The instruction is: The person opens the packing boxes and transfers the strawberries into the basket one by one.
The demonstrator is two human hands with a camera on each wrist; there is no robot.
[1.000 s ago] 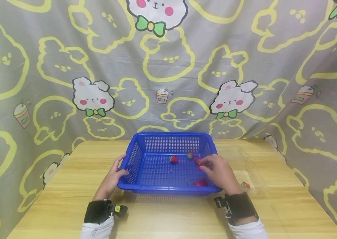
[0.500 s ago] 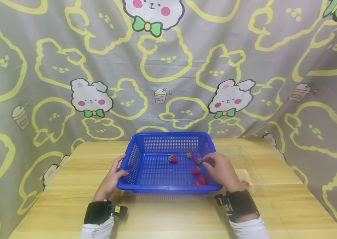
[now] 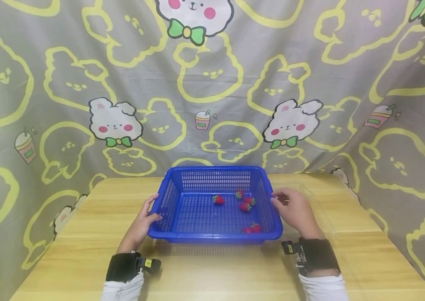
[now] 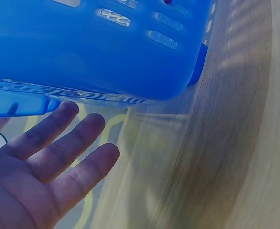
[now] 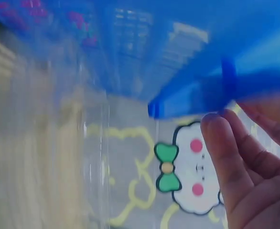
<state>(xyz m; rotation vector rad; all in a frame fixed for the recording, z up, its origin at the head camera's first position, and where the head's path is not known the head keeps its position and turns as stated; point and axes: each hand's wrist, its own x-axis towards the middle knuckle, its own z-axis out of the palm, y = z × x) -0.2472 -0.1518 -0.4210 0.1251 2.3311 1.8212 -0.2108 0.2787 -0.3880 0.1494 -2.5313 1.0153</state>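
Observation:
A blue plastic basket (image 3: 214, 236) with slotted walls stands on the table, several red strawberries (image 3: 218, 200) lying loose on its floor, mostly toward the right side. My left hand (image 3: 145, 218) holds the basket's left rim, the thumb over the edge and the other fingers outside. In the left wrist view three fingers (image 4: 66, 148) stretch out below the rim, spread apart. At the basket's right rim is my right hand (image 3: 296, 209), fingers loosely bent. The right wrist view shows its thumb (image 5: 221, 152) close under the blue rim, with nothing seen in the hand.
A clear plastic box (image 5: 96, 157) stands right of the basket, partly hidden by my right arm in the head view. The wood-grain table (image 3: 220, 276) extends in front. A grey curtain (image 3: 152, 71) with rabbit prints hangs behind and on both sides.
My right hand has left the basket's inside and moved right to its rim. One strawberry now lies farther back, against another. My left hand stays at the left rim.

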